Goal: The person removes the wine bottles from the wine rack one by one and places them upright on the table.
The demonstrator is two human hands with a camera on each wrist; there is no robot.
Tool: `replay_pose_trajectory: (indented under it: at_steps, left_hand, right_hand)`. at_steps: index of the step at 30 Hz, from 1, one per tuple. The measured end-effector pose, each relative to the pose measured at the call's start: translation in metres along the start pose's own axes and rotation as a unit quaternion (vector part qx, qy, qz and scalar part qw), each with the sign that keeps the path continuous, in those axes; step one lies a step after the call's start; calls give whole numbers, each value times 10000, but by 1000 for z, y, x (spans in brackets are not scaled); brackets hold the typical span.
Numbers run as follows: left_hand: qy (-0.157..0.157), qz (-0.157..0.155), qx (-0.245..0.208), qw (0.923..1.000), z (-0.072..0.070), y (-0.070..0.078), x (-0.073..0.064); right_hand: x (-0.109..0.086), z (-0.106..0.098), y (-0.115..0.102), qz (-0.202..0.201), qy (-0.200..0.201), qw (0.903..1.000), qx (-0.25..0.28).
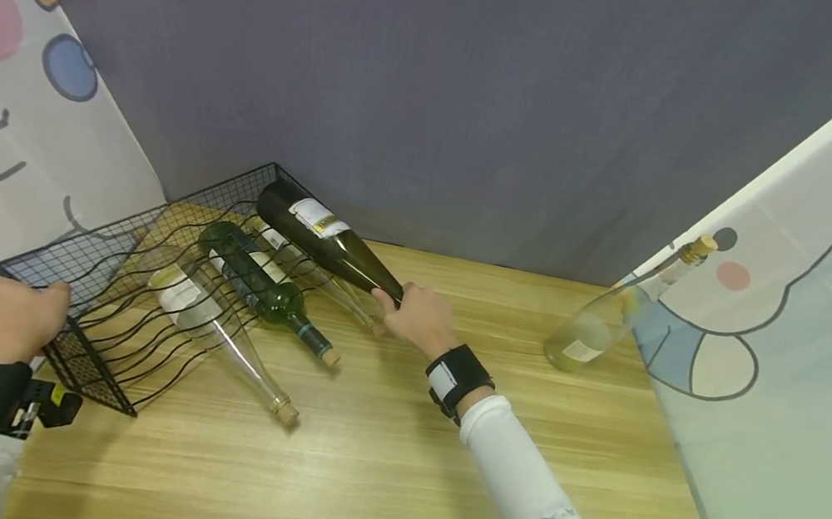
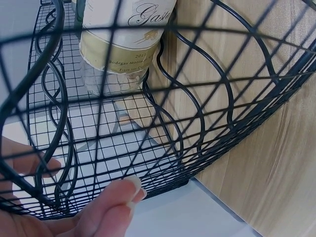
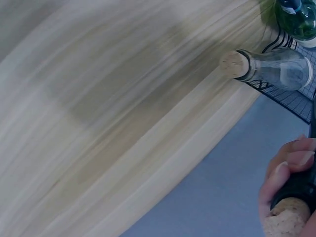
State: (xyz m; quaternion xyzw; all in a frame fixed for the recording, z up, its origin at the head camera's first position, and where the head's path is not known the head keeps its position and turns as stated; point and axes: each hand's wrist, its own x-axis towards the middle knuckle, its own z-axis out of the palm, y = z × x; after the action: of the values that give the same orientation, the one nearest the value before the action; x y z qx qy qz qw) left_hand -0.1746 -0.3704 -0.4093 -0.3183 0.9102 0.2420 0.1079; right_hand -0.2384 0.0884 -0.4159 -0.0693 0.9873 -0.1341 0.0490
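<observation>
Hands (image 1: 419, 318) hold rack (image 1: 91, 370) left, dark bottle (image 1: 333, 241) right, wooden table (image 1: 334, 486) below, grey wall (image 1: 445, 112) behind.

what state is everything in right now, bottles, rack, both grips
Wire rack: on the table, one end held
Left grip: holding the rack's end
Right grip: closed around the dark bottle's neck
Dark bottle: corked, tilted
Green bottle: corked, lying in rack
Near clear bottle: corked, lying in rack
Far clear bottle: corked, lying in rack
Rightmost bottle: corked, upright
</observation>
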Motion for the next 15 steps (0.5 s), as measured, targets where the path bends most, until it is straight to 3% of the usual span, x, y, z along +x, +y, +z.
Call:
replay_pose_trajectory:
  at_steps: [15]
  left_hand:
    - [-30, -112, 24, 9999, -1, 2, -1]
  right_hand:
    - [-8, 2, 15, -107, 246, 9995, 178]
